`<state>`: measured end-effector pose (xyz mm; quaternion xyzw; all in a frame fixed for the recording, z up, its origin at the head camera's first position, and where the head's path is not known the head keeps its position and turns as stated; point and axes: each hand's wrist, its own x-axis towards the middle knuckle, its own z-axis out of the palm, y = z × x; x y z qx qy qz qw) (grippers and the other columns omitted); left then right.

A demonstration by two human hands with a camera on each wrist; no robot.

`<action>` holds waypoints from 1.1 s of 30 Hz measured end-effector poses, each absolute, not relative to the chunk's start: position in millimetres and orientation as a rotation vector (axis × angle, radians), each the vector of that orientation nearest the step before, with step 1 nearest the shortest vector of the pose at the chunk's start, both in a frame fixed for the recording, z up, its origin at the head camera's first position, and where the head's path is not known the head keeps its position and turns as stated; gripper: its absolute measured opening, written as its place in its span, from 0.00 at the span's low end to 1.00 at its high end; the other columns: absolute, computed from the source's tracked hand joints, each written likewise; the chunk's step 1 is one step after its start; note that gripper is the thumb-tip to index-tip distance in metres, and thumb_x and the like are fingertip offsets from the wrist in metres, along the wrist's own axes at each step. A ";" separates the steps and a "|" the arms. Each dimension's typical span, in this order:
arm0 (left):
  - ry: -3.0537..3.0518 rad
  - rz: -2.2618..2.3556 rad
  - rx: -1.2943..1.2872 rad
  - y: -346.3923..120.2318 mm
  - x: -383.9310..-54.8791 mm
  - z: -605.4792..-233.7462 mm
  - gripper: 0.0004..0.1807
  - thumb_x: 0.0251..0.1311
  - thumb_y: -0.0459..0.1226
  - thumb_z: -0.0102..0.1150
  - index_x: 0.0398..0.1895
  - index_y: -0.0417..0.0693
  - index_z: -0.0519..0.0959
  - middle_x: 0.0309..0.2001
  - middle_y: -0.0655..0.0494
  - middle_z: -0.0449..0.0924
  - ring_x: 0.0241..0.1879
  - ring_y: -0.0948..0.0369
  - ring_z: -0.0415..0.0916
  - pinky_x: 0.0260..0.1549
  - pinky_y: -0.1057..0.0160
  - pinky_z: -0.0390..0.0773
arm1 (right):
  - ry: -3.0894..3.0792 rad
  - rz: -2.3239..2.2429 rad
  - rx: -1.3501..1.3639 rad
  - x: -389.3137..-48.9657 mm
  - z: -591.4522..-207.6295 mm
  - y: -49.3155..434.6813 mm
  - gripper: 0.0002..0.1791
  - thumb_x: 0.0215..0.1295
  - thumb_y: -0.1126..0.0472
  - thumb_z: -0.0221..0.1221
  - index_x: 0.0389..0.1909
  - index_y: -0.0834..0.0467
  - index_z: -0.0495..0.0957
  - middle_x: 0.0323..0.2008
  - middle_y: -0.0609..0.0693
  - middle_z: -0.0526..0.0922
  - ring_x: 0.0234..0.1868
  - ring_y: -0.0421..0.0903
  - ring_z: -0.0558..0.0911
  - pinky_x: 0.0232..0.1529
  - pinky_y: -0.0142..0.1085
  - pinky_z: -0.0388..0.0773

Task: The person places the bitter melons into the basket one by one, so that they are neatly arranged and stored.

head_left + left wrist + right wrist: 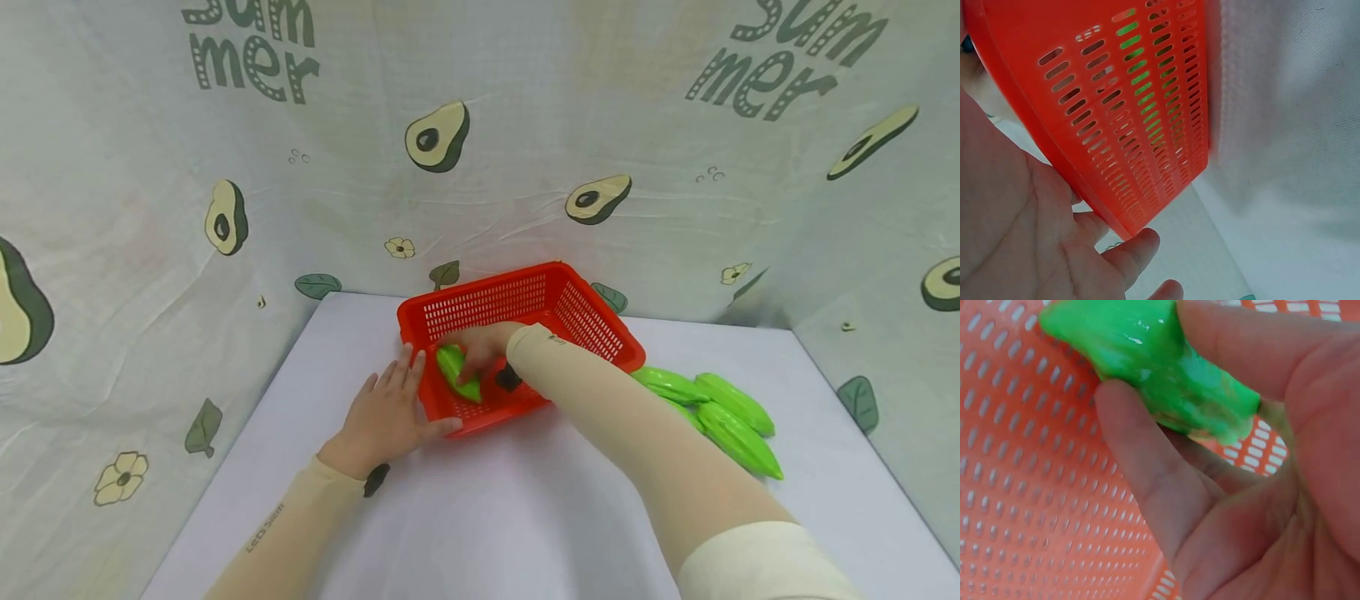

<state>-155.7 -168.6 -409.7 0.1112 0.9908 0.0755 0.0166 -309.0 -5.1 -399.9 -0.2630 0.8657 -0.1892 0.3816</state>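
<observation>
A red plastic basket [592, 312] with slotted walls stands on the white table. Inside its left end, my right hand [483, 343] pinches a glossy green vegetable with a pointed tip [452, 367]. Thumb and fingers lie on both sides of that green vegetable [1147, 362] in the right wrist view, close to the basket's perforated wall [1041, 481]. My left hand [382, 421] is spread flat at the basket's left front corner, fingertips and thumb at the rim. The left wrist view shows the palm [1016, 219] beside the basket's outer wall [1104, 94].
Several similar green vegetables [738, 437] lie in a pile on the table to the right of the basket, partly behind my right forearm. A pale cloth [510, 75] printed with avocados hangs at the back and sides. White tabletop [480, 517] stretches in front of the basket.
</observation>
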 end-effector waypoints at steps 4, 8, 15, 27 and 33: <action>3.081 0.234 0.361 -167.4 -155.6 -409.1 0.65 0.37 0.80 0.31 0.72 0.45 0.45 0.72 0.45 0.41 0.67 0.45 0.47 0.59 0.39 0.51 | 2.262 -0.394 -0.733 -303.8 -399.5 -9.2 0.46 0.48 0.54 0.70 0.68 0.39 0.57 0.49 0.45 0.68 0.50 0.46 0.67 0.41 0.37 0.77; 3.084 0.237 0.375 -165.8 -155.5 -408.7 0.65 0.37 0.80 0.31 0.72 0.45 0.45 0.72 0.46 0.40 0.67 0.45 0.47 0.59 0.39 0.51 | 2.294 -0.353 -0.769 -301.1 -399.2 -9.9 0.46 0.47 0.51 0.70 0.68 0.39 0.58 0.48 0.45 0.69 0.49 0.45 0.67 0.43 0.38 0.76; 3.076 0.234 0.383 -162.8 -155.3 -409.0 0.64 0.37 0.80 0.30 0.72 0.46 0.44 0.72 0.46 0.40 0.67 0.45 0.46 0.59 0.39 0.52 | 2.297 -0.359 -0.755 -299.3 -398.8 -5.3 0.47 0.47 0.49 0.70 0.68 0.40 0.57 0.49 0.44 0.69 0.50 0.44 0.67 0.47 0.41 0.74; 3.069 0.268 0.393 -161.8 -154.3 -408.0 0.65 0.36 0.80 0.32 0.72 0.44 0.46 0.72 0.44 0.42 0.67 0.46 0.46 0.58 0.38 0.54 | 2.367 -0.316 -0.824 -300.1 -371.1 23.4 0.44 0.52 0.46 0.66 0.69 0.40 0.55 0.57 0.46 0.70 0.52 0.44 0.70 0.51 0.46 0.71; 3.053 0.284 0.356 -168.0 -151.7 -404.8 0.66 0.36 0.80 0.33 0.72 0.45 0.44 0.72 0.45 0.40 0.67 0.46 0.45 0.56 0.36 0.55 | 2.430 -0.390 -0.860 -287.6 -326.5 73.1 0.43 0.56 0.45 0.62 0.69 0.34 0.50 0.56 0.45 0.71 0.54 0.41 0.71 0.52 0.41 0.70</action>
